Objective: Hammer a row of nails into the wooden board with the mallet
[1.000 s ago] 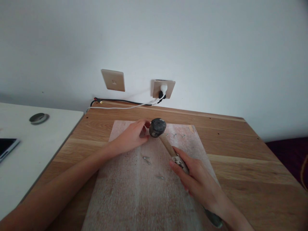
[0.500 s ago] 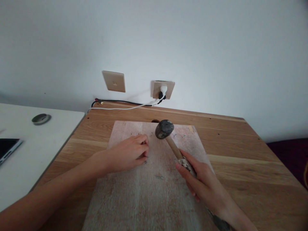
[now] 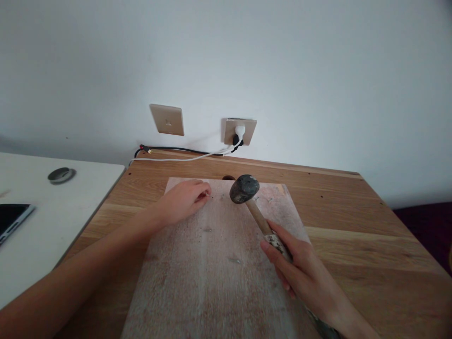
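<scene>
My right hand (image 3: 294,270) is wrapped round the wooden handle of a hammer (image 3: 257,214). Its dark head (image 3: 244,189) hovers over the far part of a pale worn board (image 3: 212,292). My left hand (image 3: 183,201) rests on the board's far left corner, left of the hammer head. Its fingertips are pinched together on what looks like a small nail, which barely shows. Loose nails lie on the board, one (image 3: 235,260) in the middle and another (image 3: 207,230) closer to my left hand. A few tiny nails (image 3: 263,199) stand near the far edge.
The board lies on a wooden table (image 3: 353,226) against a white wall. Two wall plates sit above it, one with a white plug (image 3: 240,130) and cables trailing left. A white desk (image 3: 52,212) at the left holds a round metal cap (image 3: 61,174) and a dark device (image 3: 12,216).
My left hand dropped back to the loose nails, pinched there, then moved up to the board's far left corner. The hammer head shifted slightly right and lifted.
</scene>
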`<control>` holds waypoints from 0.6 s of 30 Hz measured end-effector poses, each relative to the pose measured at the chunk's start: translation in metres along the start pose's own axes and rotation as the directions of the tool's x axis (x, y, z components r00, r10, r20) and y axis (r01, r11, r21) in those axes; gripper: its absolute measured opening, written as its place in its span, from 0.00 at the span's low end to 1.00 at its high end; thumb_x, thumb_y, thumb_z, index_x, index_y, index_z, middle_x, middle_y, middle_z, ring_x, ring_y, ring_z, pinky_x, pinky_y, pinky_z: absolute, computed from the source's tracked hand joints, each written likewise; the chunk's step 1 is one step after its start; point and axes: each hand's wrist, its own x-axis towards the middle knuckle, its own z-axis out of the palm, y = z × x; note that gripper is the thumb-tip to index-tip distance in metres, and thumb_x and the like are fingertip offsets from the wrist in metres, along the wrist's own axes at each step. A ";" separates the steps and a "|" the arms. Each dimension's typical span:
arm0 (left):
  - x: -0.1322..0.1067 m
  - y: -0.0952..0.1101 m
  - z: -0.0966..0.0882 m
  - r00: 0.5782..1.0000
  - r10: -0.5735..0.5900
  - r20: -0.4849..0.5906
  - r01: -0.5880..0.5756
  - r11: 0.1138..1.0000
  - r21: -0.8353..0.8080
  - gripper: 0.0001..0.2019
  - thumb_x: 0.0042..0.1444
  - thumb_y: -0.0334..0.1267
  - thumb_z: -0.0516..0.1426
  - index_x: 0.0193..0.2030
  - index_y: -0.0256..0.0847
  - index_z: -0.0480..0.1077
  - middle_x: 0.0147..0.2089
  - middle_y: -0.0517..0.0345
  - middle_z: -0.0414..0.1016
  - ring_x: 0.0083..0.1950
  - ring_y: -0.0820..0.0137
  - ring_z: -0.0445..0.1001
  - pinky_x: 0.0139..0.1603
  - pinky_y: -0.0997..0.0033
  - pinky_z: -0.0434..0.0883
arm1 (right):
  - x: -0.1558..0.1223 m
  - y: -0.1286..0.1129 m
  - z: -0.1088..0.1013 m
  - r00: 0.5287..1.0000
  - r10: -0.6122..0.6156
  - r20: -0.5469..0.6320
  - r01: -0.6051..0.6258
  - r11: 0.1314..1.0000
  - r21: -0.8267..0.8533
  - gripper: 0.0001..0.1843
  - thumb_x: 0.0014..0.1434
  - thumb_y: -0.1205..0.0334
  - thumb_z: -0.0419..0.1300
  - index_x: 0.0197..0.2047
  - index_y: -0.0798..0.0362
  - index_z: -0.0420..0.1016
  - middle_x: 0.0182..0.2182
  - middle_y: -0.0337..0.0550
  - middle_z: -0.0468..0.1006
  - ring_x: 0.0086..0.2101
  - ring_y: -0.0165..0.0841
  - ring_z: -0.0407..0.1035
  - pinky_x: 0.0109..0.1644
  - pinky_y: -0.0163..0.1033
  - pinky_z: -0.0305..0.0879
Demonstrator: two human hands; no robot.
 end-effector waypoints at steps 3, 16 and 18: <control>0.006 -0.001 0.001 0.999 0.023 -0.025 -0.022 0.999 0.041 0.09 0.66 0.35 0.54 0.41 0.41 0.77 0.43 0.53 0.79 0.45 0.66 0.76 0.49 0.67 0.70 | -0.001 0.001 0.000 1.000 -0.007 0.011 0.007 1.000 0.006 0.43 0.71 0.33 0.52 0.73 0.59 0.61 0.17 0.28 0.65 0.16 0.29 0.64 0.18 0.31 0.61; 0.006 0.003 0.004 0.992 0.128 0.017 -0.129 0.975 0.183 0.10 0.68 0.35 0.54 0.41 0.40 0.78 0.45 0.53 0.78 0.48 0.65 0.76 0.50 0.66 0.72 | -0.002 0.002 0.000 1.000 -0.009 -0.002 0.009 1.000 0.005 0.41 0.72 0.35 0.52 0.74 0.58 0.62 0.17 0.29 0.66 0.16 0.29 0.64 0.18 0.31 0.63; 0.006 0.003 0.004 0.992 0.129 0.017 -0.130 0.976 0.176 0.11 0.69 0.35 0.53 0.41 0.40 0.78 0.45 0.52 0.78 0.48 0.65 0.76 0.51 0.65 0.72 | -0.003 0.001 0.000 1.000 -0.021 -0.001 0.021 1.000 0.001 0.39 0.72 0.36 0.52 0.73 0.58 0.63 0.18 0.29 0.65 0.17 0.29 0.64 0.19 0.31 0.62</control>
